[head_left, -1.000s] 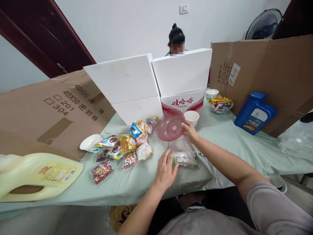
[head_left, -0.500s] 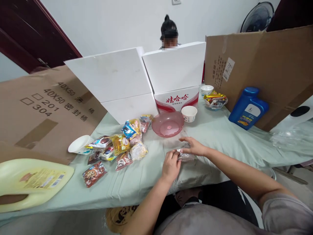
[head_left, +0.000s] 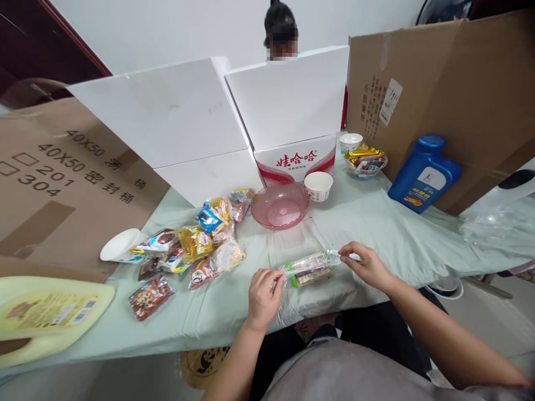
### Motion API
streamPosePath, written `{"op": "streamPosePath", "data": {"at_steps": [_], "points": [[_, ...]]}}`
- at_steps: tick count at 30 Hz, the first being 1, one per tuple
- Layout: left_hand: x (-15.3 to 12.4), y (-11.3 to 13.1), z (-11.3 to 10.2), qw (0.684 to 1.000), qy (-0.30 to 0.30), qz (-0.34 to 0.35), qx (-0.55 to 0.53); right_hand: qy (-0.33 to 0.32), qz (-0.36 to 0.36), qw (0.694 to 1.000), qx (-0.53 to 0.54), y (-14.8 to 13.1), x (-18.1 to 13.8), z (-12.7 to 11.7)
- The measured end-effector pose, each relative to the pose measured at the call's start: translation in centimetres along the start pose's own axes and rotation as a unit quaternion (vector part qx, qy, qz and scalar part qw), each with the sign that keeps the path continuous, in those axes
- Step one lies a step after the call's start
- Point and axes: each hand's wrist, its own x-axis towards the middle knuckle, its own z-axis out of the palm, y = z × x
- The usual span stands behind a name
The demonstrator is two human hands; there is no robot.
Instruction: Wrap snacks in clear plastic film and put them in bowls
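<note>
Both of my hands hold a clear snack packet (head_left: 310,268) stretched between them just above the pale green tablecloth (head_left: 376,223). My left hand (head_left: 262,294) pinches its left end with fingers curled. My right hand (head_left: 364,264) pinches the right end. Beyond the packet stands an empty pink plastic bowl (head_left: 280,205), and a small white paper cup (head_left: 318,185) stands beside it. A heap of several wrapped snacks (head_left: 196,245) lies to the left of my left hand.
White foam boards (head_left: 234,111) and cardboard sheets (head_left: 443,89) wall the table; a person sits behind them. A blue jug (head_left: 424,172), a clear bowl of candy (head_left: 366,162), a tipped white cup (head_left: 119,245) and a pale yellow jug (head_left: 45,314) are also here.
My right hand let go of the pink bowl, which now rests flat, and came down to the packet. Both hands then took its ends and pulled it out lengthwise.
</note>
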Motion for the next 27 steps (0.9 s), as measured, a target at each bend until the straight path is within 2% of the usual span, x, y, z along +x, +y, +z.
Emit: {"op": "streamPosePath", "data": {"at_steps": [2,5,7,8,9,10,11,12,14,15,17,19,22,24,27], "points": [[1.0,-0.3,0.1,0.999,-0.004,-0.038,0.016,0.038,0.021,0.999,-0.005,0.0,0.7,0.2],[4.0,-1.2,0.6,0.991,0.018,-0.120,0.055,0.139,0.031,0.989,-0.048,-0.6,3.0,0.6],[5.9,-1.8,0.6,0.984,0.060,-0.150,0.078,0.194,0.003,0.978,-0.076,-1.6,4.3,0.7],[6.5,-1.8,0.4,0.981,0.089,-0.149,0.084,0.200,-0.020,0.976,-0.081,-2.2,4.6,0.8],[6.8,-1.7,0.2,0.979,0.122,-0.138,0.085,0.181,-0.048,0.979,-0.080,-2.8,4.7,0.9],[6.8,-1.4,0.0,0.979,0.148,-0.119,0.078,0.136,-0.080,0.985,-0.073,-3.4,4.6,1.1],[6.5,-1.0,-0.2,0.981,0.157,-0.095,0.065,0.071,-0.113,0.989,-0.067,-3.9,4.4,1.3],[6.0,-0.5,-0.3,0.986,0.141,-0.070,0.048,0.000,-0.141,0.988,-0.067,-4.2,4.2,1.6],[4.8,0.3,-0.3,0.998,0.038,-0.028,0.028,-0.108,-0.162,0.976,-0.095,-4.3,4.0,2.1],[4.1,0.6,-0.2,0.999,-0.028,-0.015,0.032,-0.131,-0.148,0.972,-0.123,-4.1,4.0,2.4],[3.1,0.9,0.0,0.989,-0.135,-0.008,0.063,-0.137,-0.088,0.970,-0.183,-3.4,4.2,2.5],[2.3,0.9,-0.3,0.979,-0.183,-0.011,0.087,-0.139,-0.027,0.966,-0.215,-2.7,4.2,2.3],[1.4,1.2,-1.7,0.972,-0.228,0.002,0.058,-0.170,0.018,0.961,-0.217,-2.1,3.5,1.4],[0.8,1.8,-3.2,0.950,-0.311,0.027,0.008,-0.199,0.024,0.955,-0.218,-2.1,2.5,0.7],[0.4,2.9,-5.0,0.874,-0.475,0.048,-0.088,-0.213,0.028,0.949,-0.230,-2.7,1.2,-0.2]]}}
